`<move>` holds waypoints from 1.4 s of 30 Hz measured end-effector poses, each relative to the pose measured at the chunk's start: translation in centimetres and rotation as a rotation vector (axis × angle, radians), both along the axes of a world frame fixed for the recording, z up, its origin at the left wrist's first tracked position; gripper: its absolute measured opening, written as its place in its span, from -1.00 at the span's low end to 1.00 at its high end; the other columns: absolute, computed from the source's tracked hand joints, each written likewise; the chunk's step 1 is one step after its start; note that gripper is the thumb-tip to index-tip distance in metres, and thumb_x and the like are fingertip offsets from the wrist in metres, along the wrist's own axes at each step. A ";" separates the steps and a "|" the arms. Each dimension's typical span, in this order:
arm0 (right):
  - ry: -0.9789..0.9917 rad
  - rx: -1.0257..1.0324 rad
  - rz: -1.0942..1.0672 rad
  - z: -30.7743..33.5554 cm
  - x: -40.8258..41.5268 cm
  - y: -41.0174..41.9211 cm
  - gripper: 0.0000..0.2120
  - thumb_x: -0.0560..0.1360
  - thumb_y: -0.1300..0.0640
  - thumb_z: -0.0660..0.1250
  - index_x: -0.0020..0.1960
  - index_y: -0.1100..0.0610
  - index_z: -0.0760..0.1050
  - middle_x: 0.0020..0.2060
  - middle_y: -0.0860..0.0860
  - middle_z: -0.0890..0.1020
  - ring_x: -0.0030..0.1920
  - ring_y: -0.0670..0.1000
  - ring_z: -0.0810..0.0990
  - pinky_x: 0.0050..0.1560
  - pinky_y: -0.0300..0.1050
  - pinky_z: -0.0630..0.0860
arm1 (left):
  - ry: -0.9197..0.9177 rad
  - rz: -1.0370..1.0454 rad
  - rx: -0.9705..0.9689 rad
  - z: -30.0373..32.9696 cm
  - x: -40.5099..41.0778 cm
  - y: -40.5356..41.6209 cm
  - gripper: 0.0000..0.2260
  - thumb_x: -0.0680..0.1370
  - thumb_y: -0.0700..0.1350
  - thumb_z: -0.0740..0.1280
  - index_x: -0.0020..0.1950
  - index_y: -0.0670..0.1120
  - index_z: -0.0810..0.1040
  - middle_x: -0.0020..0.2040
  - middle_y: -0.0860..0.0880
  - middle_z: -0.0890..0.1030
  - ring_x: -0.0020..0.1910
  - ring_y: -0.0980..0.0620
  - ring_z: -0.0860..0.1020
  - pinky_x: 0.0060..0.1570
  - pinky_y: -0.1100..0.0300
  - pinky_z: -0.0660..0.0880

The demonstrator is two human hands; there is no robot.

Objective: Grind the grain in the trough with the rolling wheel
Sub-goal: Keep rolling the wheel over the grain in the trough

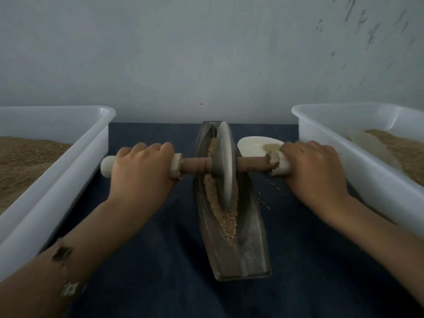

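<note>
Grain (226,220) lines one trough (252,253); two hands (143,167) grip one wheel's (226,164) axle.

Grey wheel (226,161), tan grain (226,222), navy cloth (160,260), white tubs (68,157)

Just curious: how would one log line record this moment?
left hand: grips axle | right hand: grips axle | wheel: in trough | grain: coarse

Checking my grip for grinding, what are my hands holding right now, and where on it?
Both hold the rolling wheel by its axle: the left hand grips the pale left handle end, the right hand the right end.
</note>
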State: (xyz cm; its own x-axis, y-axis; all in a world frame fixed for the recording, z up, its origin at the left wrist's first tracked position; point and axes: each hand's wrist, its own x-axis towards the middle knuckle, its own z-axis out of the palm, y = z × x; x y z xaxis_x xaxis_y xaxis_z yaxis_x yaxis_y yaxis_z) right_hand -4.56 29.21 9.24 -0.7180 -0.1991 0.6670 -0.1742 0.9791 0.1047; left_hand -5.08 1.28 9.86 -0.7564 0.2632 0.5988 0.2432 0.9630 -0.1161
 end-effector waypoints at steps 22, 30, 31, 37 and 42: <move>-0.090 -0.041 -0.136 -1.2 -7.1 0.1 -0.79 0.35 0.29 0.31 -0.27 0.09 0.28 -0.35 0.13 0.51 -0.35 0.10 0.28 -0.33 -0.06 0.12 | 0.011 0.205 -0.015 1.1 -5.3 2.2 -0.81 0.46 -0.14 0.32 -0.23 -0.06 0.29 -0.19 -0.09 0.57 -0.16 -0.13 0.50 -0.17 0.08 0.17; -0.163 0.047 -0.076 -0.5 -1.2 0.9 -0.80 0.27 0.19 0.47 -0.14 0.15 0.52 -0.36 0.11 0.58 -0.37 0.19 0.54 -0.35 -0.12 0.25 | 0.036 0.037 -0.120 1.4 -0.9 1.0 -0.69 0.39 -0.07 0.39 -0.24 -0.03 0.21 -0.31 0.00 0.44 -0.29 -0.03 0.36 -0.22 0.11 0.18; -0.225 0.073 -0.086 -0.1 -0.1 0.7 -0.76 0.30 0.13 0.46 -0.06 0.09 0.54 -0.32 0.05 0.60 -0.33 0.15 0.55 -0.35 -0.14 0.27 | 0.046 -0.006 -0.132 1.5 0.2 0.9 -0.65 0.32 -0.11 0.45 -0.28 -0.04 0.23 -0.37 0.00 0.42 -0.36 -0.03 0.32 -0.27 0.11 0.19; -0.475 0.037 -0.063 2.0 5.7 -0.5 -0.76 0.39 -0.12 0.29 -0.20 -0.20 0.19 -0.34 -0.20 0.39 -0.33 -0.18 0.37 -0.41 -0.30 0.21 | 0.066 -0.140 -0.140 2.7 5.3 1.0 -0.62 0.15 -0.22 0.44 -0.35 -0.01 0.22 -0.49 -0.01 0.37 -0.51 -0.07 0.35 -0.34 0.14 0.17; -0.280 0.039 0.036 2.4 5.6 -1.5 -0.57 0.07 0.14 0.54 -0.30 -0.04 0.30 -0.50 -0.12 0.36 -0.53 -0.03 0.32 -0.46 -0.36 -0.05 | -0.009 -0.151 -0.087 1.6 4.3 0.3 -0.53 0.11 -0.19 0.51 -0.36 0.01 0.19 -0.51 0.06 0.30 -0.55 -0.01 0.29 -0.39 0.20 0.17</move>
